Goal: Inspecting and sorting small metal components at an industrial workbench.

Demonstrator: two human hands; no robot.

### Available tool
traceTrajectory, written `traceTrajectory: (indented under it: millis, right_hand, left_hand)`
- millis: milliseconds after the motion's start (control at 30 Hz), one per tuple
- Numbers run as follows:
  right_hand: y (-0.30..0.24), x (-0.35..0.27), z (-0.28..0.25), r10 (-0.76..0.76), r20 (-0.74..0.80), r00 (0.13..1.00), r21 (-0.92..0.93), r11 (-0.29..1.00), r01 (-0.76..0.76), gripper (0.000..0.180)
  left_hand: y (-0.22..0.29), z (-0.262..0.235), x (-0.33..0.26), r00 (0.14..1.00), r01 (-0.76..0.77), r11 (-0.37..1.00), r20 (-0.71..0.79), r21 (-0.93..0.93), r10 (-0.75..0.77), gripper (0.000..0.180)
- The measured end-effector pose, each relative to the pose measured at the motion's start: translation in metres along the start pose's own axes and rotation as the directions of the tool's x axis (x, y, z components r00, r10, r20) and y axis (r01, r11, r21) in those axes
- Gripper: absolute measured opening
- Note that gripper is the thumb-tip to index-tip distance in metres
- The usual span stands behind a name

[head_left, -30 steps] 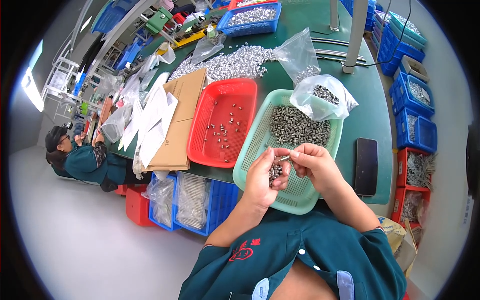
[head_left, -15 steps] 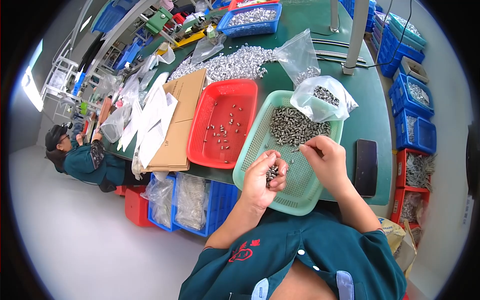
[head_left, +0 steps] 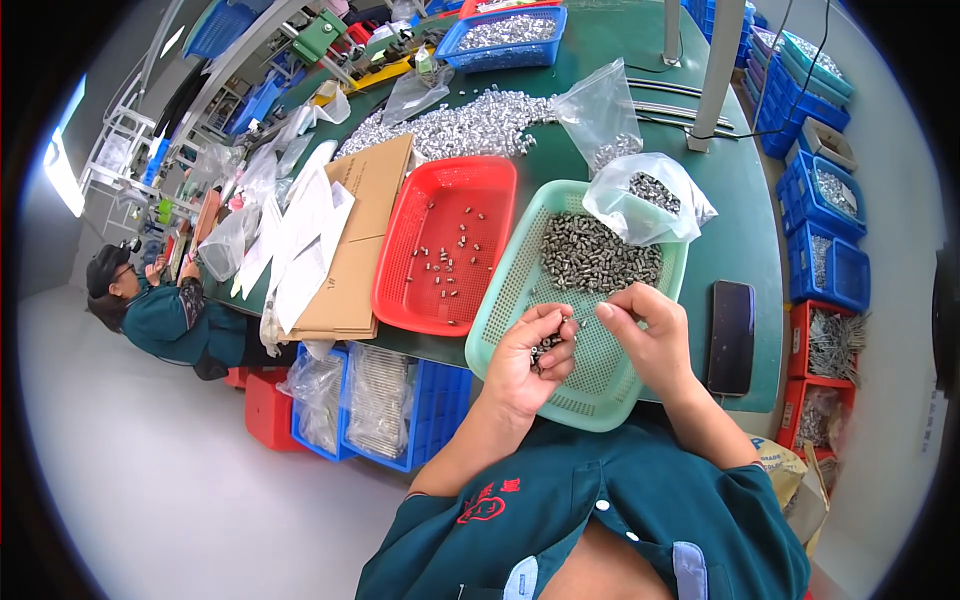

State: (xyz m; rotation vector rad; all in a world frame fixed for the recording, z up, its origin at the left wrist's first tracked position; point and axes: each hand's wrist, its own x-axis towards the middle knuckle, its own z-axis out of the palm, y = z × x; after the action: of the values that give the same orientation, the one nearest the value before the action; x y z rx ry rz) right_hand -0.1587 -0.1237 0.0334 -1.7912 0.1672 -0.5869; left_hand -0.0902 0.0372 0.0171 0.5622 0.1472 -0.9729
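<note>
since a moment ago my right hand has come back from the heap toward my left hand, and the two now sit close together over the near half of the green mesh tray.

that tray lies on the green table just right of the red mesh tray, which holds only scattered pieces. the heap of small dark metal parts fills the green tray's far end, beyond both hands and nearer my right.

my left hand is cupped, fingers curled round a small clutch of parts. my right thumb and forefinger are pinched narrow, tips pointing left at that clutch; whether they hold a piece i cannot tell.
</note>
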Motion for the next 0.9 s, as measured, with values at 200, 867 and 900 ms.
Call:
traceTrajectory:
  millis: [200,867,900]
  right_hand:
    - [-0.003,0.0,0.005,-0.049,0.019,0.999,-0.044,0.998,0.05,0.009]
    - [0.018,0.006,0.008,0.477,0.411,0.777,0.695,0.388,-0.606,0.02]
    - [0.017,0.006,0.008,0.461,0.396,0.794,0.699,0.409,-0.586,0.02]
  left_hand:
    - [0.0,0.001,-0.002,0.999,0.01,1.0,0.032,0.027,-0.011,0.011]
    - [0.0,-0.005,0.012,0.951,0.024,0.97,-0.293,-0.243,-0.096,0.033]
    - [-0.002,-0.018,0.014,0.968,0.034,0.951,-0.226,-0.309,-0.107,0.031]
